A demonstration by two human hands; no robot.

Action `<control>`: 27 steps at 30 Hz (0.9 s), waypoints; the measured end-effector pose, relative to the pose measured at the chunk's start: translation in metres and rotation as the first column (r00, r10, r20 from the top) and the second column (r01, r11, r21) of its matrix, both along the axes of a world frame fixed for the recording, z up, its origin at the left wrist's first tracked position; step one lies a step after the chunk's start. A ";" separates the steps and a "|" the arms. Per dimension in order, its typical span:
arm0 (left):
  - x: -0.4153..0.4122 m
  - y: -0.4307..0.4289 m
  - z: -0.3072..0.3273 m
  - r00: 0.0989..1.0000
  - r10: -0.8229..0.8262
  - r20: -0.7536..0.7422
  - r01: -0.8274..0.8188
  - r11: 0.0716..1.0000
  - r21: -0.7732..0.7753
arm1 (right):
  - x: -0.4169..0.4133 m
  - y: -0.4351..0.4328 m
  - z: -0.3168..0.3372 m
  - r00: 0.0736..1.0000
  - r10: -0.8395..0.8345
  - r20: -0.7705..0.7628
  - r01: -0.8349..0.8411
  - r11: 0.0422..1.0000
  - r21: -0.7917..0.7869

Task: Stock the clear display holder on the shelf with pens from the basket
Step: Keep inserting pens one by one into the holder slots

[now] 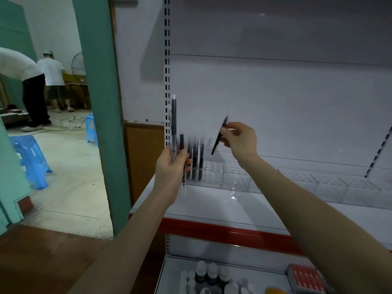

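Note:
My left hand (171, 166) grips a small bunch of black pens (174, 124) upright in front of the shelf's left end. My right hand (239, 137) pinches a single black pen (219, 137), tilted, with its lower tip above the clear display holder (231, 175). The holder is a long clear plastic rack with rows of holes along the back of the white shelf (212, 206). Several black pens (196, 162) stand in its left end, partly hidden by my left hand. The basket is out of view.
The shelf has a red front strip (212, 228) and a slotted upright (167, 81) at its left. Below, a lower shelf holds small bottles (212, 272) and a red box (305, 279). To the left are a green pillar (99, 102), blue stools (31, 160) and two people (31, 81).

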State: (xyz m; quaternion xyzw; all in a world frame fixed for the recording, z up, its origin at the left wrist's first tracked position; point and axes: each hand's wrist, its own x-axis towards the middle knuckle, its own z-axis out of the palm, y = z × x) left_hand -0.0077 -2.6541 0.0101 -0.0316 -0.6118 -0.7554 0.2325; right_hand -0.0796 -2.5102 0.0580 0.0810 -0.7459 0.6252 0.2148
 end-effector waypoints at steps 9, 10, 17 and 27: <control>-0.009 0.002 0.001 0.999 0.027 0.021 -0.026 0.998 -0.057 | -0.020 -0.012 -0.015 1.000 0.026 0.015 -0.029 0.985 0.173; -0.010 0.002 0.001 0.999 0.027 0.025 -0.025 0.998 -0.061 | -0.022 -0.011 -0.017 0.999 0.033 0.028 -0.038 0.981 0.188; -0.011 0.001 0.001 1.000 0.005 0.014 -0.004 0.997 -0.074 | -0.029 -0.011 -0.033 0.988 0.073 0.136 -0.106 0.961 0.256; -0.013 0.002 -0.003 1.000 -0.014 0.023 0.016 0.998 -0.067 | -0.035 -0.012 -0.043 0.987 0.060 0.150 -0.108 0.935 0.337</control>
